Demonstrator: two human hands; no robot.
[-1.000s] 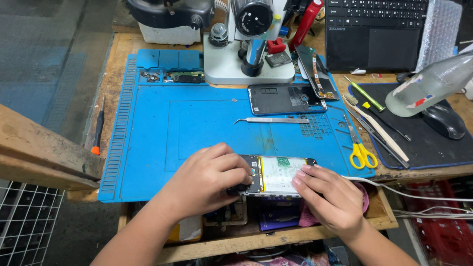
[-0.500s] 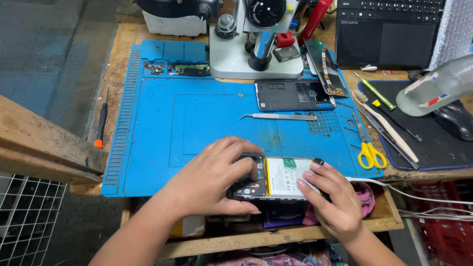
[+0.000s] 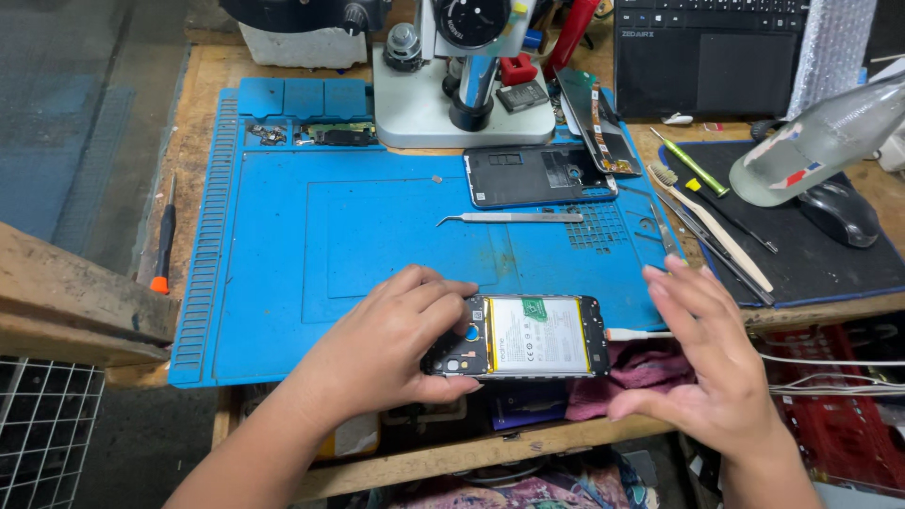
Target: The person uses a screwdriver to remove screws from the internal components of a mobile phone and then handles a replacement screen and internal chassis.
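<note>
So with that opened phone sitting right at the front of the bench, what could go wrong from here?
The opened phone overhangs the blue mat's front edge, gripped only by the left hand; the right hand is off it, so it might slip to the floor. A white cable is plugged into its end, and a snag could tug it. Its battery lies exposed, and the metal tweezers nearby could puncture it.

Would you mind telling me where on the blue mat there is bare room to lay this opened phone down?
The blue mat is bare across its left and middle, from the ribbed left edge to the tweezers, above the left hand holding the opened phone. It is crowded at the top by the microscope base and back cover, and right by the tools.
</note>
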